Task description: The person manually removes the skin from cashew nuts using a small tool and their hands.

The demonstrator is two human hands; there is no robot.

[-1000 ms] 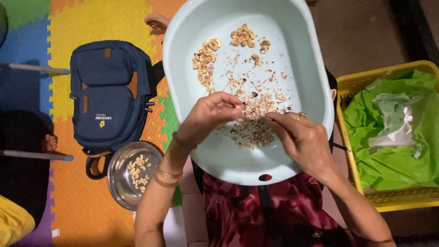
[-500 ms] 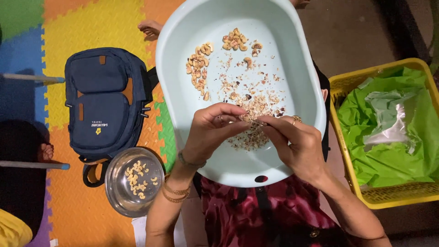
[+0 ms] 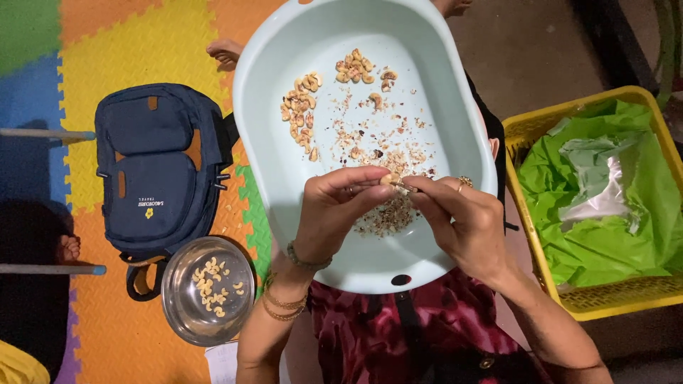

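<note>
Head view: 2 hands work 1 cashew over a pale basin.
Left hand (image 3: 334, 206) and right hand (image 3: 462, 220) meet, fingers of both pinched on the cashew (image 3: 388, 180) above the husk pile (image 3: 388, 213) in the basin (image 3: 284, 171). Steel bowl (image 3: 178, 313) of kernels sits lower left, near the backpack (image 3: 160, 167).

Pale mint-blue basin (image 3: 284, 163), w/ tan cashews (image 3: 299, 114) & brown-red skin bits (image 3: 388, 217) inside. Left of basin: navy backpack (image 3: 160, 167) w/ orange trim, silver steel bowl (image 3: 181, 313), foam mat (image 3: 135, 50) in yellow/orange/green/blue squares. Right of basin: yellow crate (image 3: 612, 302), bright green lining (image 3: 612, 249).
</note>
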